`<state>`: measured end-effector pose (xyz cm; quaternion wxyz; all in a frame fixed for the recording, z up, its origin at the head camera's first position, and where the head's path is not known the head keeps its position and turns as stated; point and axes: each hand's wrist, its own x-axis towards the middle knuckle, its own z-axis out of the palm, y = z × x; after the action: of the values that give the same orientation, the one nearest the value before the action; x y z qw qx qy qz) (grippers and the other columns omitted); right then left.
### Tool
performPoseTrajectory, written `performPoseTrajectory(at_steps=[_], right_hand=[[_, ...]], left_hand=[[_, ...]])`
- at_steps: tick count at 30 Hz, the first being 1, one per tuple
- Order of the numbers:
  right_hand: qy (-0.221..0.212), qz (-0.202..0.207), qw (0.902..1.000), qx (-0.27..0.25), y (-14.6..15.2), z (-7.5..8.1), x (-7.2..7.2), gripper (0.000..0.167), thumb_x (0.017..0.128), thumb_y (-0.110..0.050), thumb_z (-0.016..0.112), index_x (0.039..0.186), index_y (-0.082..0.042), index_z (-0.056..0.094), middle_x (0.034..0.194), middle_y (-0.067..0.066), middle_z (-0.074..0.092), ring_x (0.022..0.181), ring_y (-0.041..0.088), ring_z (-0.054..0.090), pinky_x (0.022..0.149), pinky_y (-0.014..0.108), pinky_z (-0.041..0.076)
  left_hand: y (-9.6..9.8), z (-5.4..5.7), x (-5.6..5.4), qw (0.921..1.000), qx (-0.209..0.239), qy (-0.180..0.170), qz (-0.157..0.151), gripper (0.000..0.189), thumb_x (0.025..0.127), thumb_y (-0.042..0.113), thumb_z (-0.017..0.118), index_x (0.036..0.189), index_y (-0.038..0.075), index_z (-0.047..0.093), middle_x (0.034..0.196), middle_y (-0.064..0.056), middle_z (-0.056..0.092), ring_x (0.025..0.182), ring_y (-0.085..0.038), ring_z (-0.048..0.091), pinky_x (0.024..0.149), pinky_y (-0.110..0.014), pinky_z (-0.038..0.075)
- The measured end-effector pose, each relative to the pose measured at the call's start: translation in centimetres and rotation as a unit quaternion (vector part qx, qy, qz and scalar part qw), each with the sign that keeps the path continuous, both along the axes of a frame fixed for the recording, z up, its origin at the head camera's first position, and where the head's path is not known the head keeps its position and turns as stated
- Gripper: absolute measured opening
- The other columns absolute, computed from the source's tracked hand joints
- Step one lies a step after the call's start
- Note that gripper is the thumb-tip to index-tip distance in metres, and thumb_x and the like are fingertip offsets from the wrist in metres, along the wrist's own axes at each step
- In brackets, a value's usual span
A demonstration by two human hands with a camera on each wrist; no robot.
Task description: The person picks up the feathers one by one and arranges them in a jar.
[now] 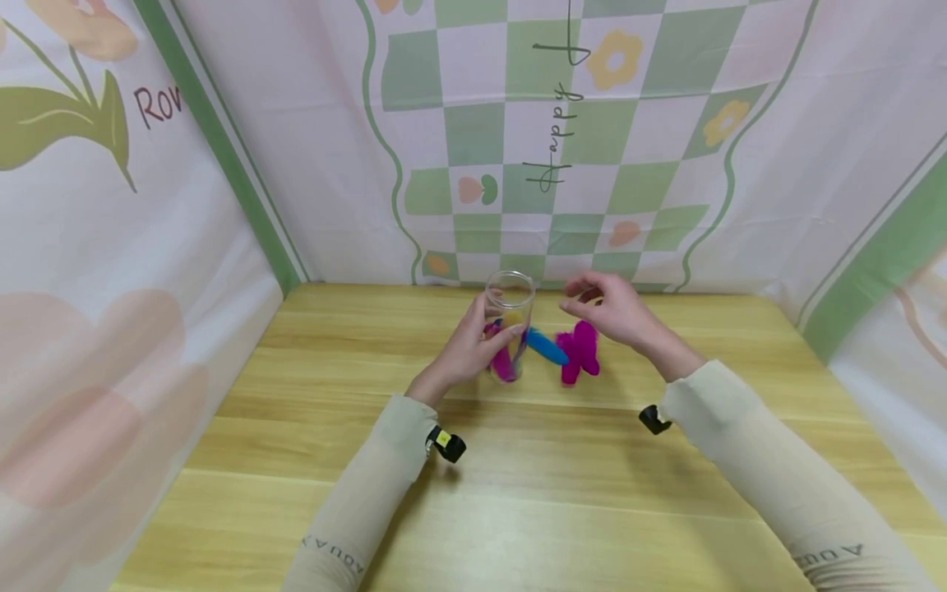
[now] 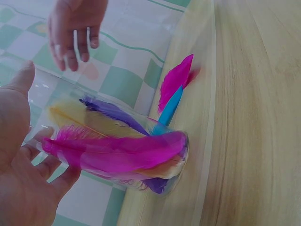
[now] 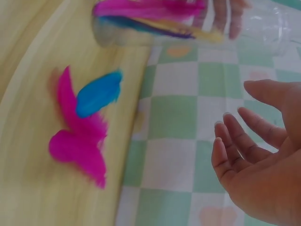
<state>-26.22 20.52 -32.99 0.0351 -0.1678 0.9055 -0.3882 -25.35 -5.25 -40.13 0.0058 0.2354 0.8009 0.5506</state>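
Note:
My left hand [image 1: 473, 337] holds a clear glass jar [image 1: 510, 288] upright on the table, thumb on one side and fingers round the other. Inside the jar lie several feathers: magenta [image 2: 122, 150], purple [image 2: 115, 113] and yellow [image 2: 75, 120]. To the right of the jar, a blue feather [image 1: 547, 346] and magenta feathers [image 1: 580, 349] lie on the wood, partly overlapping. My right hand [image 1: 610, 306] hovers above and beside these loose feathers. Its fingers are loosely bent, with nothing between them in the right wrist view.
A light wooden table [image 1: 518, 493] spans the work area. Behind it hangs a cloth with a green and white check pattern [image 1: 577, 148], close to the jar. Another printed cloth [image 1: 148, 329] stands along the left side. Both wrists carry small black cameras [image 1: 450, 446].

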Motion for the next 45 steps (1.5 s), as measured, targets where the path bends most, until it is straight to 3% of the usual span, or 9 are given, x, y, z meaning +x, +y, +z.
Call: performPoseTrajectory(at_steps=[6,22,31,39,45], right_hand=[[-0.003,-0.012,0.9998,0.018,1.1,-1.7,-0.9,0.036,0.101,-0.022,0.066,0.127,0.004,0.061,0.128,0.024,0.062,0.115,0.039,0.06,0.093,0.051,0.054],[-0.028,-0.037,0.998,0.042,3.4,-5.6,-2.5,0.048,0.099,-0.018,0.068,0.132,0.014,0.055,0.128,0.034,0.06,0.115,0.047,0.06,0.092,0.052,0.056],[-0.037,-0.053,0.9957,0.066,4.3,-6.8,-3.0,0.052,0.098,-0.021,0.067,0.13,0.018,0.054,0.123,0.035,0.061,0.113,0.047,0.06,0.093,0.054,0.055],[-0.074,-0.076,0.9904,0.089,4.5,-7.6,-3.0,0.053,0.099,-0.025,0.065,0.127,0.019,0.055,0.123,0.036,0.06,0.113,0.048,0.058,0.098,0.056,0.051],[-0.083,-0.083,0.989,0.09,4.7,-8.3,-3.0,0.051,0.099,-0.026,0.065,0.126,0.018,0.057,0.121,0.035,0.061,0.11,0.045,0.059,0.095,0.054,0.052]], left_hand=[[0.0,-0.1,-0.1,1.0,0.0,0.001,-0.003,0.059,0.103,0.031,0.063,0.148,0.011,0.031,0.154,-0.008,0.037,0.137,-0.03,0.047,0.116,-0.044,0.04],[0.0,-0.1,-0.1,1.0,0.007,0.001,-0.006,0.057,0.103,0.03,0.064,0.146,0.01,0.033,0.154,-0.007,0.037,0.137,-0.03,0.048,0.115,-0.044,0.041],[0.0,-0.1,-0.2,0.9999,0.003,0.004,-0.01,0.056,0.104,0.03,0.063,0.146,0.009,0.032,0.156,-0.017,0.035,0.138,-0.032,0.047,0.114,-0.047,0.042],[0.0,-0.3,-0.2,1.0,-0.002,0.007,-0.002,0.056,0.103,0.029,0.063,0.147,0.011,0.033,0.153,-0.008,0.038,0.136,-0.028,0.049,0.115,-0.044,0.042],[0.0,-0.4,-0.1,0.9999,-0.004,0.012,-0.004,0.057,0.104,0.029,0.063,0.148,0.011,0.031,0.152,-0.012,0.039,0.136,-0.028,0.049,0.115,-0.045,0.041]])
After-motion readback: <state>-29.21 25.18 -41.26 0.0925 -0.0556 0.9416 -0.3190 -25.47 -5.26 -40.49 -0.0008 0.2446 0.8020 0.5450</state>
